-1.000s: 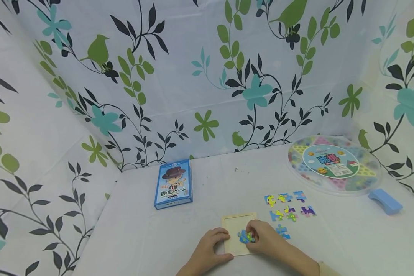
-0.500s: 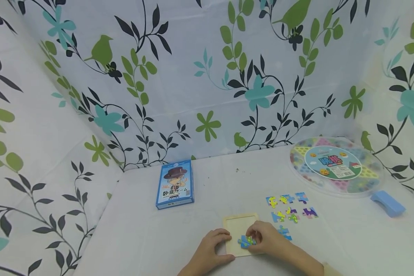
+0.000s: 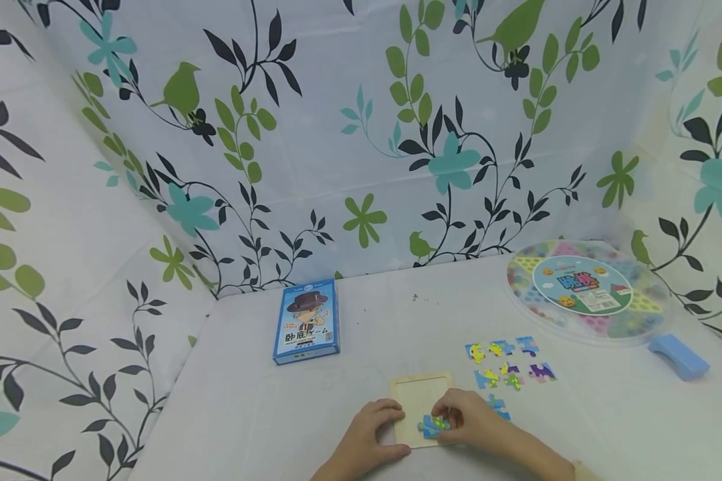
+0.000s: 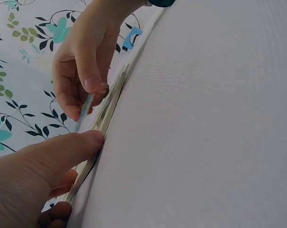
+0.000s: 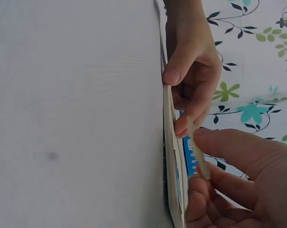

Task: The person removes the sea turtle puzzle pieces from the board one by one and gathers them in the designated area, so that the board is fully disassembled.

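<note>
A blue puzzle piece with green and yellow print (image 3: 433,427) is pinched between the thumb and fingers of my right hand (image 3: 470,419), over the lower right of a square wooden puzzle tray (image 3: 420,378). Seen edge-on in the left wrist view, the piece (image 4: 85,110) is tilted and apart from the tray (image 4: 114,97). My left hand (image 3: 370,433) holds the tray at its left side, the thumb at the near edge and the fingers at the left edge. In the right wrist view the left thumb lies against the tray's rim (image 5: 168,118).
Several loose puzzle pieces (image 3: 511,381) lie right of the tray, one partly behind the right hand. A blue card-game box (image 3: 307,322) lies at back left. At back right are a round clear-lidded board game (image 3: 583,287) and a light-blue arched block (image 3: 678,357).
The pinched puzzle piece has turned and moved slightly down and to the right over the tray with my right hand. My left hand keeps its hold; the head view has shifted a little.
</note>
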Demonstrator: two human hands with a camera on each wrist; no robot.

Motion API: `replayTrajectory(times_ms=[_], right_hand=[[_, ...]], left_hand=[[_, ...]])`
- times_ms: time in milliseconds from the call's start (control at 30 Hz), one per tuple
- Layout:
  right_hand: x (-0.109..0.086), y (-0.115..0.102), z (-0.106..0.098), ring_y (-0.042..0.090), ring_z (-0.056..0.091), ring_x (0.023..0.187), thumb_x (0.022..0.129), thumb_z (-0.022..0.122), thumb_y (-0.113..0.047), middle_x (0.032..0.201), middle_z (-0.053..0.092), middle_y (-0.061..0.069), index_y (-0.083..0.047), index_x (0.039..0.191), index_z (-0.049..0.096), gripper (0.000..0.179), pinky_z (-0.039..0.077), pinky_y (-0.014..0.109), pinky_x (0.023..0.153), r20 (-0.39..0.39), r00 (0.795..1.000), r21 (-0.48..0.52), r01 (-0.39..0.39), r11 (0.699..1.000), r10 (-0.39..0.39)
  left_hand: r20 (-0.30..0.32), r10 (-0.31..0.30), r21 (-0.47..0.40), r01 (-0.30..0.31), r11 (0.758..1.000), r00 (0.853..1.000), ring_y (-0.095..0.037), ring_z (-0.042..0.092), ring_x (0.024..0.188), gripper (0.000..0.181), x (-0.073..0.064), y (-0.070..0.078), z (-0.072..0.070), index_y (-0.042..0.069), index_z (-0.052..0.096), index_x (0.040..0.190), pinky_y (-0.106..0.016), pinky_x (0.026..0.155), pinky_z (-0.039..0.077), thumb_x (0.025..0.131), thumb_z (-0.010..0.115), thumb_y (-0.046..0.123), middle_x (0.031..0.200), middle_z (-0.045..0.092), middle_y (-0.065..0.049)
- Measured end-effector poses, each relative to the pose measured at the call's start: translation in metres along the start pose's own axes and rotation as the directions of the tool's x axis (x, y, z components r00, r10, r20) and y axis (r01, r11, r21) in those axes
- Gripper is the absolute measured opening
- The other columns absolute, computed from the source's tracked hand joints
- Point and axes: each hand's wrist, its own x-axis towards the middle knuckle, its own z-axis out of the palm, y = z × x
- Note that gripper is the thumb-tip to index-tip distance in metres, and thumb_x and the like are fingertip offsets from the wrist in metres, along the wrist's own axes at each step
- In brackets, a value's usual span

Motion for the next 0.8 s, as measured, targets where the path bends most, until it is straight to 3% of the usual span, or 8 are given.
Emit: replayTrajectory(times_ms=[100, 200, 433, 800], right_hand=[[-0.003, 0.001, -0.004, 0.004, 0.049, 0.064, 0.072, 0.073, -0.008, 0.081, 0.054, -0.005, -0.006, 0.093, 0.062, 0.024, 0.044, 0.02, 0.054, -0.043, 0.993, -0.035, 0.106, 0.994, -0.108], [-0.006, 0.001, -0.011, 0.006, 0.05, 0.067, 0.073, 0.072, -0.008, 0.086, 0.056, -0.003, -0.006, 0.095, 0.062, 0.024, 0.046, 0.022, 0.058, -0.061, 0.985, -0.065, 0.155, 0.986, -0.158], [-0.013, 0.004, -0.023, 0.006, 0.05, 0.068, 0.072, 0.072, -0.006, 0.085, 0.057, -0.005, -0.007, 0.094, 0.063, 0.024, 0.046, 0.022, 0.059, -0.1, 0.978, -0.126, 0.169, 0.978, -0.182], [-0.03, 0.02, -0.049, 0.003, 0.046, 0.062, 0.066, 0.075, -0.001, 0.084, 0.056, -0.008, -0.009, 0.093, 0.063, 0.031, 0.043, 0.02, 0.053, -0.154, 0.962, -0.223, 0.19, 0.956, -0.227]], left_hand=[[0.0, 0.007, 0.005, -0.007, 1.0, 1.0, -0.012, 0.047, 0.102, 0.043, 0.0, 0.0, 0.0, 0.011, 0.062, 0.106, -0.03, 0.087, 0.04, 0.075, 0.067, 0.041, 0.111, 0.053, 0.007], [0.008, 0.004, 0.008, -0.004, 1.0, 1.0, -0.012, 0.047, 0.102, 0.043, 0.001, 0.002, 0.001, 0.012, 0.062, 0.106, -0.03, 0.087, 0.039, 0.076, 0.067, 0.042, 0.111, 0.053, 0.007], [0.023, -0.048, 0.004, 0.048, 0.999, 0.999, -0.011, 0.047, 0.102, 0.044, 0.001, 0.005, 0.0, 0.012, 0.063, 0.106, -0.029, 0.088, 0.039, 0.075, 0.068, 0.042, 0.111, 0.053, 0.008], [-0.008, -0.072, 0.037, 0.072, 0.997, 0.997, -0.01, 0.048, 0.098, 0.046, 0.0, 0.008, 0.001, 0.01, 0.064, 0.105, -0.029, 0.084, 0.041, 0.074, 0.068, 0.044, 0.111, 0.055, 0.007]])
